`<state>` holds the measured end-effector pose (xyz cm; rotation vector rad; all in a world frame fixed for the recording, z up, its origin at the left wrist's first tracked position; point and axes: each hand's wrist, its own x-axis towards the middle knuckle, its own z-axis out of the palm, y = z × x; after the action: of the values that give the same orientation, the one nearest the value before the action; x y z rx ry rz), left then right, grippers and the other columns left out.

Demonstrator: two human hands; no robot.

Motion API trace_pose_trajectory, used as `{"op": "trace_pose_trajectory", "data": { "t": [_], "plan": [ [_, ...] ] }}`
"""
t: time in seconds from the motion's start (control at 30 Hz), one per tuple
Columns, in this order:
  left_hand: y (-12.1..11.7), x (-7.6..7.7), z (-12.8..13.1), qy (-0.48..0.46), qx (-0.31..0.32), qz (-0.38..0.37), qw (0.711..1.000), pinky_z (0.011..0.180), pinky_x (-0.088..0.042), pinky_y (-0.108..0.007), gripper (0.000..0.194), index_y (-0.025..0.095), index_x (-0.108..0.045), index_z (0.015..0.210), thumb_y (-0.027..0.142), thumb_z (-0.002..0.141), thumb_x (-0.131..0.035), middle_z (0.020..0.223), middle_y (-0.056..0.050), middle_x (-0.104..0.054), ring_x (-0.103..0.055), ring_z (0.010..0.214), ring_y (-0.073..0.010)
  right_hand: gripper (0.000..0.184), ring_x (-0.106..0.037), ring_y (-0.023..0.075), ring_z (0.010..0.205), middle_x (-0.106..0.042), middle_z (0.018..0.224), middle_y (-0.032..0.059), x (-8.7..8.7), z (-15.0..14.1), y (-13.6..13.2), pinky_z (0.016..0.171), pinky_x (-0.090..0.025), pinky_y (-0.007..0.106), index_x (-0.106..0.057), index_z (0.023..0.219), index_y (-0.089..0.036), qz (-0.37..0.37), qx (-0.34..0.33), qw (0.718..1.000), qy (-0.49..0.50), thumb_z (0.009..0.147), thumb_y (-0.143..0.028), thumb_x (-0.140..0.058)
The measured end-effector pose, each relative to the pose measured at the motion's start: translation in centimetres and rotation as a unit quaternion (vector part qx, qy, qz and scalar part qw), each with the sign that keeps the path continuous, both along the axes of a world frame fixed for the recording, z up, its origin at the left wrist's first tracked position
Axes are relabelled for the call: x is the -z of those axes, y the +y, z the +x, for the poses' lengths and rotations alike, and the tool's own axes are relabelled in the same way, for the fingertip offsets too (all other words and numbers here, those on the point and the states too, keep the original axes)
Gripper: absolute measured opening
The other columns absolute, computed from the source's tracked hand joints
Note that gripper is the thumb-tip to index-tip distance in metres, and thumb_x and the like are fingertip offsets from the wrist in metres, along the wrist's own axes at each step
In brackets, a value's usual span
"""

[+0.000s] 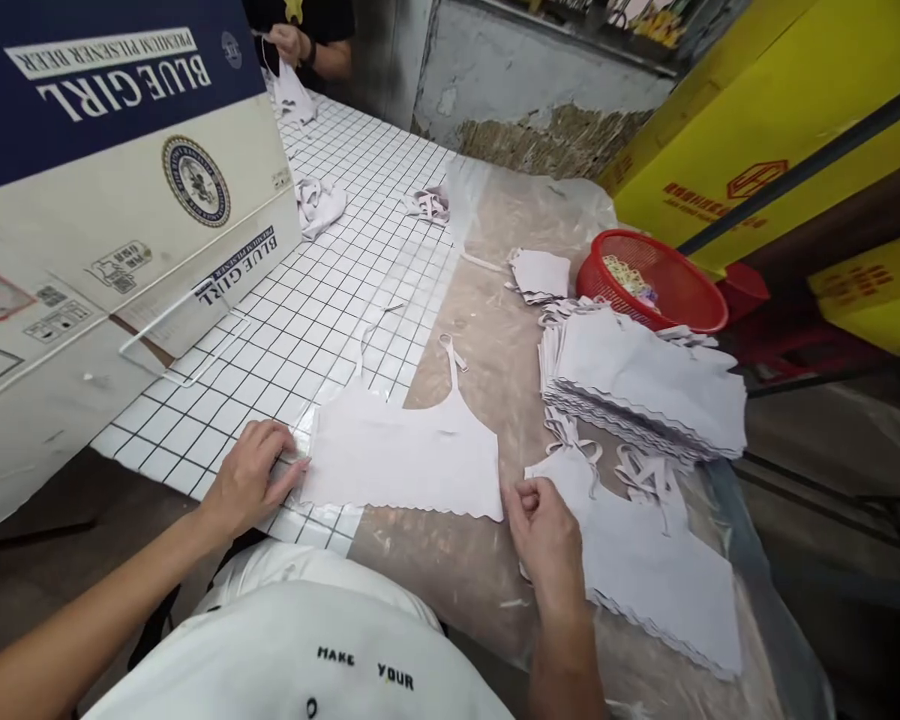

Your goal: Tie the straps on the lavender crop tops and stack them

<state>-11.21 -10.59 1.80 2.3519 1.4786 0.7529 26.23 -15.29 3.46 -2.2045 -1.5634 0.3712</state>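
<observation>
The pale top (401, 455) lies flat on the table (195, 420) between two hands, left fingers (294, 478) loosely curled at one side edge, right fingers (521, 500) bunched by the other, their grip impossible to tell.

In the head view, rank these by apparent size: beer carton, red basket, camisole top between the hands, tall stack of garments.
1. Blue Girl beer carton
2. Middle camisole top and tall garment stack: too alike to rank
3. Red basket
</observation>
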Motion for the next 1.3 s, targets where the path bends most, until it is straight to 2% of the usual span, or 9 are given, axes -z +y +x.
{"op": "trace_pose_trajectory", "data": {
  "t": [0.2,0.33,0.47,0.57,0.7,0.87,1.03,1.17,1.3],
  "plan": [
    [1.3,0.2,0.4,0.084,-0.01,0.019,0.996,0.079,-0.047,-0.046,0.017,0.021,-0.065,0.096,0.023,0.093,-0.048,0.112,-0.012,-0.064,-0.053,0.104,-0.0321,0.026,-0.06,0.0244,0.096,-0.065,0.099,0.0114,0.4,-2.3,1.6,0.086,-0.05,0.039,-0.061,0.105,-0.019,0.074,-0.128,0.989,0.022,0.097,-0.036,-0.043],
    [1.5,0.9,-0.4,0.079,-0.053,0.055,0.994,0.08,-0.048,-0.05,0.023,0.019,-0.063,0.108,0.025,0.093,-0.046,0.116,-0.017,-0.062,-0.055,0.105,-0.0357,0.027,-0.057,0.0259,0.103,-0.064,0.107,0.0128,1.3,-2.2,2.0,0.092,-0.047,0.042,-0.061,0.114,-0.018,0.089,-0.109,0.989,-0.037,0.097,-0.029,-0.042],
    [1.2,1.5,-0.1,0.083,0.006,0.054,0.995,0.083,-0.049,-0.052,0.03,0.023,-0.06,0.121,0.028,0.096,-0.043,0.129,-0.015,-0.06,-0.054,0.117,-0.0371,0.031,-0.054,0.0278,0.108,-0.064,0.116,0.0131,2.0,-1.2,2.0,0.089,-0.045,0.042,-0.061,0.121,-0.02,0.042,-0.113,0.987,-0.103,0.096,-0.025,-0.045],
    [1.6,1.8,0.9,0.089,-0.005,0.062,0.994,0.085,-0.05,-0.056,0.031,0.021,-0.061,0.12,0.028,0.096,-0.042,0.127,-0.017,-0.06,-0.052,0.12,-0.0388,0.029,-0.054,0.027,0.105,-0.063,0.112,0.0125,1.6,-0.3,2.6,0.088,-0.046,0.041,-0.064,0.117,-0.021,0.059,-0.081,0.99,-0.096,0.095,-0.024,-0.044],
    [3.9,1.7,6.2,0.02,0.094,0.087,0.992,0.1,-0.048,-0.057,0.034,0.021,-0.057,0.125,0.02,0.096,-0.04,0.133,-0.016,-0.059,-0.051,0.128,-0.0337,0.026,-0.056,0.0252,0.103,-0.061,0.104,0.0116,0.2,-0.4,6.9,0.094,-0.046,0.04,-0.068,0.106,-0.02,0.114,-0.063,0.99,-0.048,0.096,-0.029,-0.046],
    [8.6,2.4,16.8,0.008,0.312,0.08,0.947,0.108,-0.046,-0.051,0.035,0.015,-0.057,0.128,0.02,0.097,-0.039,0.139,-0.017,-0.056,-0.049,0.134,-0.0311,0.017,-0.058,0.022,0.095,-0.062,0.105,0.011,0.0,-2.8,15.6,0.09,-0.046,0.036,-0.069,0.095,-0.018,-0.018,-0.058,0.997,0.043,0.082,-0.03,-0.066],
    [11.6,4.3,20.1,0.002,0.347,0.059,0.936,0.107,-0.046,-0.054,0.041,0.01,-0.053,0.134,0.027,0.098,-0.04,0.136,-0.021,-0.057,-0.052,0.129,-0.0333,0.009,-0.055,0.0148,0.071,-0.061,0.073,0.0005,1.2,-3.2,20.5,0.069,-0.044,0.025,-0.063,0.067,-0.017,-0.068,-0.086,0.99,0.089,0.071,-0.017,-0.071],
    [11.7,5.4,19.4,-0.004,0.338,0.068,0.939,0.111,-0.043,-0.054,0.044,0.012,-0.05,0.137,0.03,0.099,-0.04,0.139,-0.019,-0.055,-0.048,0.134,-0.0325,0.01,-0.052,0.0123,0.063,-0.057,0.063,-0.0038,0.1,-2.7,20.1,0.062,-0.041,0.023,-0.062,0.068,-0.017,-0.089,-0.135,0.977,0.137,0.077,-0.018,-0.064],
    [11.6,5.6,19.3,-0.022,0.338,0.065,0.939,0.112,-0.041,-0.054,0.041,0.012,-0.05,0.136,0.029,0.099,-0.041,0.135,-0.019,-0.058,-0.05,0.132,-0.0312,0.013,-0.056,0.0137,0.076,-0.061,0.084,-0.0004,-3.6,-1.7,15.9,0.072,-0.046,0.025,-0.069,0.084,-0.018,-0.066,-0.261,0.946,0.181,0.083,-0.03,-0.064]
  ]
}}
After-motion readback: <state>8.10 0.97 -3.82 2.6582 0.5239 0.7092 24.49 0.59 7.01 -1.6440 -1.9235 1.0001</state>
